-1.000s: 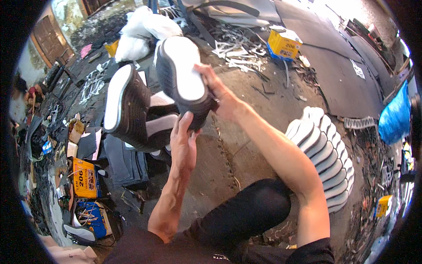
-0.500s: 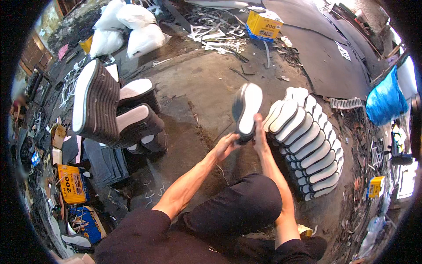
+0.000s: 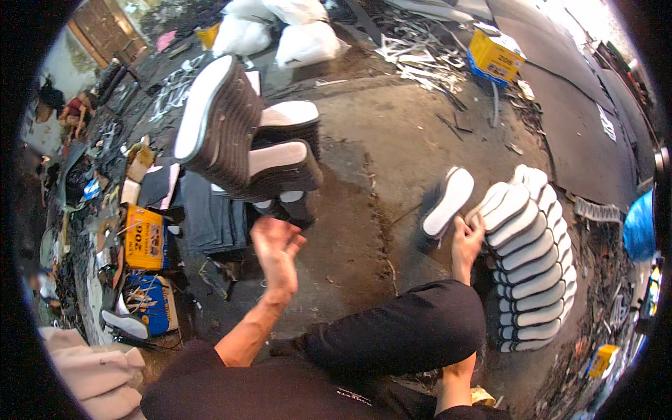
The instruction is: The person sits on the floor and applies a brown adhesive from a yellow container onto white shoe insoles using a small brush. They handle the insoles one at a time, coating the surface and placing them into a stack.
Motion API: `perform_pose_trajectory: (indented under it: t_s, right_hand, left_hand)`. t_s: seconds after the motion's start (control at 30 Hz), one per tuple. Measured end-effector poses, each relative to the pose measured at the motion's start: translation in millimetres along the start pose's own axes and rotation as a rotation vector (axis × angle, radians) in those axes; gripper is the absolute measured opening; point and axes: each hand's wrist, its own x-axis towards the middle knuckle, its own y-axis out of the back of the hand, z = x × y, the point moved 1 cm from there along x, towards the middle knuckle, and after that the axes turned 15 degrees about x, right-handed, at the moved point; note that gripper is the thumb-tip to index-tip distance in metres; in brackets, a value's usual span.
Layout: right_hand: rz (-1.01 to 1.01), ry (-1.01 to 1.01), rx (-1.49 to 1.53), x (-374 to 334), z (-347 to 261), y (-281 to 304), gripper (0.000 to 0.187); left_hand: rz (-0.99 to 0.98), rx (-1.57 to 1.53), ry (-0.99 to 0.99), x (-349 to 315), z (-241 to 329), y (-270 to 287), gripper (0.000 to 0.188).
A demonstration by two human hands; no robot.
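A shoe sole with a white face and dark sides stands tilted just left of the curved row of soles. My right hand is closed at its lower right edge, thumb and fingers bent; part of the grip is hidden. My left hand is raised over the floor with fingers apart and nothing in them. Just beyond it stands a pile of dark, ribbed stacks of wedge soles with white tops. The row of nested white-faced soles curves along my right side.
White sacks and white scraps lie at the back, beside a yellow-blue box. Dark sheets, a yellow tin and a blue box are at left. A blue bag sits far right.
My left hand has left the sole and moved left toward the wedge stacks, opening. The right hand stays beside the sole. The whole view has shifted, moving the scene rightward.
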Motion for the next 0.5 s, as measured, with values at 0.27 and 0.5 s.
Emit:
perform_pose_trajectory:
  t_s: [0.27,0.5]
  right_hand:
    - [0.112,0.230,-0.091,-43.4,-24.1,51.9,0.061]
    - [0.129,0.271,-0.012,-40.9,-15.3,76.2,0.051]
  left_hand:
    - [0.126,-0.191,-0.038,32.1,186.5,9.4,0.150]
    - [-0.041,-0.066,0.102,48.1,209.0,-13.6,0.148]
